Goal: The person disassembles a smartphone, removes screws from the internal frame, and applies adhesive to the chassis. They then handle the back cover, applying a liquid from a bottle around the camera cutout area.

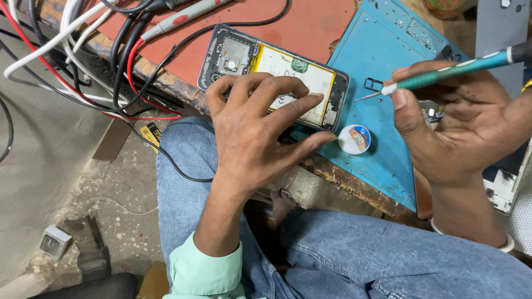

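An opened smartphone lies back-up on the workbench edge, its yellow-bordered white battery and circuit parts exposed. My left hand rests over its near edge, fingertips spread on the frame and battery. My right hand holds a teal-handled precision screwdriver, its thin tip hovering just right of the phone above the blue repair mat. A small round white container sits on the mat below the tip.
Red, black and white cables tangle at the upper left, with a grey probe on the red bench surface. My jeans-clad legs fill the lower frame. A small white box lies on the concrete floor.
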